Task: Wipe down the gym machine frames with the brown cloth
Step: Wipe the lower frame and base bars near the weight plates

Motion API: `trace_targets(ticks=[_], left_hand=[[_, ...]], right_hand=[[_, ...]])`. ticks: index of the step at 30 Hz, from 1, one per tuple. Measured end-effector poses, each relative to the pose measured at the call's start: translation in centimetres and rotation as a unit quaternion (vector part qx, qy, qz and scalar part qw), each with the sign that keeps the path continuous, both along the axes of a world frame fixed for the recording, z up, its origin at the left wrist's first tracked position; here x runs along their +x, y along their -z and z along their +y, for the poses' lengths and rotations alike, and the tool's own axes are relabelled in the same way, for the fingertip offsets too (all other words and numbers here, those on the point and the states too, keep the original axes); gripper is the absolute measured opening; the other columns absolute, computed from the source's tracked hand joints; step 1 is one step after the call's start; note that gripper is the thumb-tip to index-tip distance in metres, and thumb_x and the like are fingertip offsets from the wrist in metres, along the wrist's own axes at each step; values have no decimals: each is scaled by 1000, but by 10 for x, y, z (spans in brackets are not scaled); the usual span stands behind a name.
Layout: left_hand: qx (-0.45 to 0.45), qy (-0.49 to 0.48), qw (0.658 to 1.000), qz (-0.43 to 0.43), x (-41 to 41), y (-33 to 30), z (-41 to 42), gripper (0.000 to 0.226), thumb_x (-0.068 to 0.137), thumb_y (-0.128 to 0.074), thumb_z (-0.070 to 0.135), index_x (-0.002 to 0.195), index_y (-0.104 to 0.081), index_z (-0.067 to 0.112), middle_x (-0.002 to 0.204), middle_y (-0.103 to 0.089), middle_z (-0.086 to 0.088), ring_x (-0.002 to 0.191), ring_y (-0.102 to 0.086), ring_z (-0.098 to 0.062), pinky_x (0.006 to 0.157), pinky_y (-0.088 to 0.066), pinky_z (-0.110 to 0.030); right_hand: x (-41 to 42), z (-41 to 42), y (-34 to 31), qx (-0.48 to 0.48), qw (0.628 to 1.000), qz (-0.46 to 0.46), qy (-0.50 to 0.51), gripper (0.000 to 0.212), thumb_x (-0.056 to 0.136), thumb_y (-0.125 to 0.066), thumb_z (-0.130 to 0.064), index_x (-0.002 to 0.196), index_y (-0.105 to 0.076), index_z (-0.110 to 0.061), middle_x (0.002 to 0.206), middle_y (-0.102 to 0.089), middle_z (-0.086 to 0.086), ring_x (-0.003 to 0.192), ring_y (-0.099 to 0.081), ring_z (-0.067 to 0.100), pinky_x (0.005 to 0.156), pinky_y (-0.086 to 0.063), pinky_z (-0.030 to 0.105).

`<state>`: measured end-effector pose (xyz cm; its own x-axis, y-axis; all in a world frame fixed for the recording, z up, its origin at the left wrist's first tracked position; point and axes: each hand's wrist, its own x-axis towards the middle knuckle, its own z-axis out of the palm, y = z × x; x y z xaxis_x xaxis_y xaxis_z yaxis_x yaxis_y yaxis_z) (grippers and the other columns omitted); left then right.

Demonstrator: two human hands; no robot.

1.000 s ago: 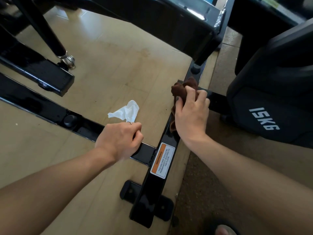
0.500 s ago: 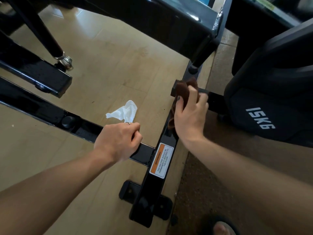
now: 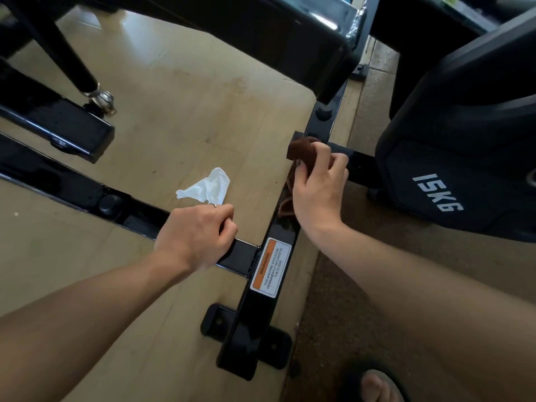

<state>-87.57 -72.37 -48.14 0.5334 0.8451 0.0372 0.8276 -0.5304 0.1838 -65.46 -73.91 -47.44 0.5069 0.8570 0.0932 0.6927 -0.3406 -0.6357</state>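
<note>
- The brown cloth (image 3: 301, 153) is pressed on the black floor rail (image 3: 285, 227) at about 1 o'clock from the frame centre, gripped by the right hand (image 3: 317, 192), whose fingers are curled over the bunched fabric; a loose tail of cloth hangs under the palm.
- The left hand (image 3: 197, 230) is clenched round the cross rail (image 3: 87, 195) at 7 o'clock from the cloth, and a white tissue (image 3: 208, 187) is pinched in the same grip, as far as can be told.
- The loose tail could be snagged on the bolt head (image 3: 323, 113) at 12 o'clock of the cloth if the stroke is carried that far, and the cloth pulled from the fingers.
- The knuckles could be knocked against the side stub (image 3: 358, 161) or the 15KG weight (image 3: 452, 181) at 3 o'clock, which stands near.
- The warning sticker (image 3: 271, 266) at 6 o'clock could be lifted at its edge by hard rubbing.
- The tissue could be dropped on the floor (image 3: 179, 117) if the left grip is shifted.
</note>
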Motion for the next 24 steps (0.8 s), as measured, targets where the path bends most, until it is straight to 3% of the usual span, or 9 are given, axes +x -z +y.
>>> trace_targets(ticks=[3, 7, 11, 14, 19, 21, 24], left_hand=[[2, 4, 1000, -2, 0, 0, 1, 32, 87, -24, 40, 71, -47, 23, 55, -43, 7, 52, -48, -20, 49, -27, -30], [10, 6, 1000, 14, 0, 1, 1, 31, 87, -23, 40, 72, -44, 23, 55, -38, 7, 54, -44, -22, 49, -20, -31], [15, 14, 1000, 15, 0, -1, 1, 29, 89, -25, 40, 72, -42, 24, 56, -35, 9, 54, -45, -22, 52, -23, -32], [1, 14, 1000, 24, 0, -1, 1, 25, 94, -36, 34, 75, -46, 23, 62, -44, 7, 59, -49, -25, 55, -26, -34], [-13, 8, 999, 32, 0, -2, 3, 24, 96, -37, 31, 77, -49, 21, 68, -55, 6, 64, -54, -25, 57, -32, -34], [-20, 19, 999, 29, 0, -3, 3, 24, 97, -37, 30, 78, -49, 20, 69, -54, 6, 65, -53, -25, 58, -34, -35], [-17, 18, 999, 29, -1, -2, 3, 22, 98, -37, 29, 79, -47, 20, 69, -49, 7, 66, -47, -26, 60, -29, -35]], right_hand=[[-16, -21, -1, -15, 995, -85, -43, 42, 103, -44, -36, 143, -39, -25, 136, -35, 14, 117, -42, 28, 101, -45, 47], [-55, -106, 9, -4, 972, -147, -182, 45, 97, -46, -40, 140, -46, -28, 143, -39, 13, 127, -42, 33, 106, -40, 51], [-63, -151, 19, 29, 924, -180, -337, 46, 98, -51, -42, 141, -48, -28, 145, -42, 13, 128, -45, 35, 109, -33, 50], [-32, -127, 14, 44, 875, -218, -429, 44, 98, -52, -41, 139, -50, -26, 139, -48, 14, 122, -49, 34, 105, -38, 49], [-6, -71, 5, 9, 956, -190, -224, 42, 99, -56, -33, 139, -48, -21, 137, -46, 17, 124, -44, 36, 103, -43, 55], [-17, -79, 5, 3, 950, -219, -224, 45, 98, -54, -35, 140, -47, -21, 140, -44, 20, 125, -43, 38, 104, -42, 55], [-43, -124, 7, 29, 913, -226, -339, 47, 96, -51, -41, 139, -49, -22, 141, -42, 20, 123, -45, 39, 104, -37, 53]])
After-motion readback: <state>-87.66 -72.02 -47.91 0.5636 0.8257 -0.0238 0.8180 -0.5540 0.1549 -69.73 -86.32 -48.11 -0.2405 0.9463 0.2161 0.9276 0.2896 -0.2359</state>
